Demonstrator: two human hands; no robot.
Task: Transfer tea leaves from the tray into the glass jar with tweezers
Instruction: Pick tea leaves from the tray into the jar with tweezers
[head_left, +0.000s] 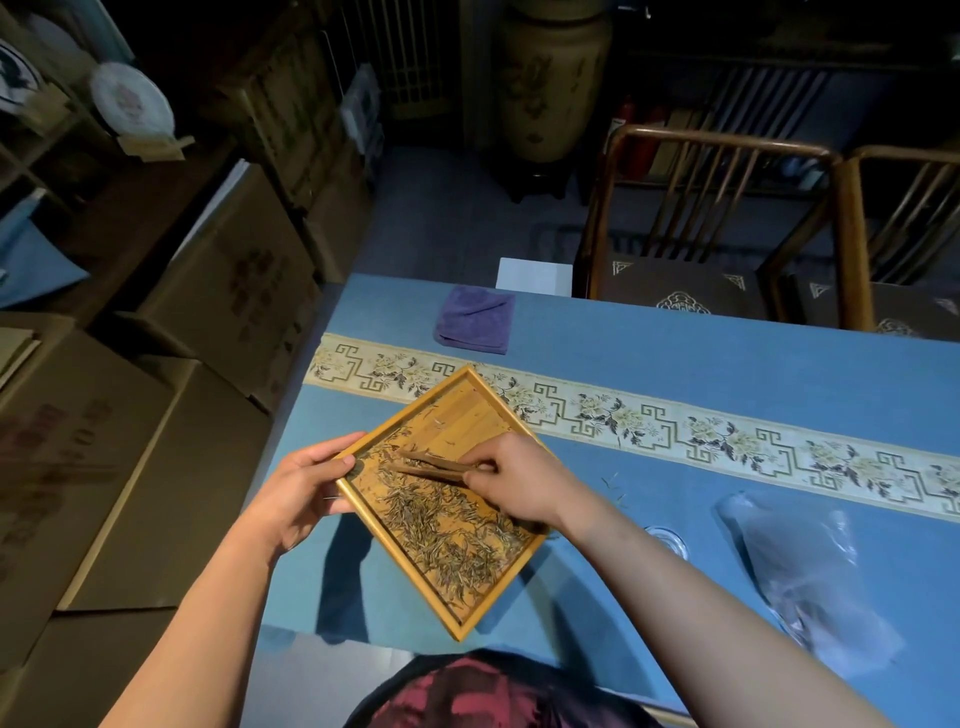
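tea leaves (441, 525) lie scattered over the floor of the wooden tray (470, 410), thickest in the half nearest you and thin toward the far corner, where the bare slats show. your left hand (298, 493) is closed on the tray's left rim — thumb on top at the corner, fingers curled underneath — and the tray sits turned like a diamond, casting a shadow on the blue tablecloth (675, 364) below it. your right hand (519, 480) is pinched around the wooden tweezers (431, 465), which lie almost flat over the tray with their tips pointing left among the leaves; whether any leaf is caught between the tips is not clear. a round glass rim (667, 538) peeks out just beyond your right forearm — likely the jar, mostly hidden. a clear plastic bag (800, 571) lies on the cloth to the right, a folded purple cloth (475, 319) sits near the far edge, and a patterned runner (727, 436) crosses the table behind the tray.
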